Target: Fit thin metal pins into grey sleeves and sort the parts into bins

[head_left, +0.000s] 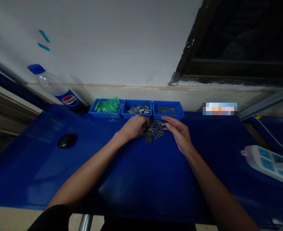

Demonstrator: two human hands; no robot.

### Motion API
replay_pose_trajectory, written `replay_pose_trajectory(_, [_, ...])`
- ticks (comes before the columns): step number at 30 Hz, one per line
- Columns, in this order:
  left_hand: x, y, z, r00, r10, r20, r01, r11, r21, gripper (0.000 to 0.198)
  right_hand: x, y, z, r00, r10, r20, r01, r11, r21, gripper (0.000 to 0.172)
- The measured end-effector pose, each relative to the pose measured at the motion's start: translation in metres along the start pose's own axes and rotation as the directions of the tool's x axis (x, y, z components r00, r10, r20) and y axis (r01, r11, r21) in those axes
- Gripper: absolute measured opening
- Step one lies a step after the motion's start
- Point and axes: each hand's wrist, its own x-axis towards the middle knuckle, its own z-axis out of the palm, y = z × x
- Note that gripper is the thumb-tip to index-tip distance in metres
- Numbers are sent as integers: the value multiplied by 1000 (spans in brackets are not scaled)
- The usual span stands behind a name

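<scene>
A loose pile of thin metal pins lies on the blue table between my hands. My left hand is curled at the pile's left edge, and whatever its fingers may hold is hidden. To the right, my right hand has its fingers stretched out and apart, with the tips at the pile's edge. Just behind stand three blue bins in a row. The left bin holds green plastic pieces, the middle bin short silver metal pieces, and the right bin a few similar pins.
A cola bottle leans in view at the back left, with a black computer mouse in front. A white power strip sits at the right. Behind the blue table rises a white wall; a blurred-out item is near it.
</scene>
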Motion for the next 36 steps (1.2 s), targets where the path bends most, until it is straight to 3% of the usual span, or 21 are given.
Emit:
replay_pose_trajectory(7, [1,-9,5,996,45,-82,-50,997,-66,29,0,2,-1,1000,16,15,-16,999,-33,28])
replay_pose_trajectory(17, [4,1,-2,981,31,-191,-68,980,-188,33,0,3,1,999,30,22,-30,1000,-1,25])
replay_pose_trajectory(21, [4,9,-7,969,47,-241,-125,939,-321,26,0,3,1,998,53,20,-53,998,-16,26])
replay_pose_trajectory(28, [2,24,-10,980,4,-198,-131,764,-632,23,-2,3,2,990,97,102,-94,995,-33,31])
replay_pose_trajectory(36, [1,29,-12,988,-7,-157,-101,739,-666,29,-4,6,4,986,134,97,-135,991,5,26])
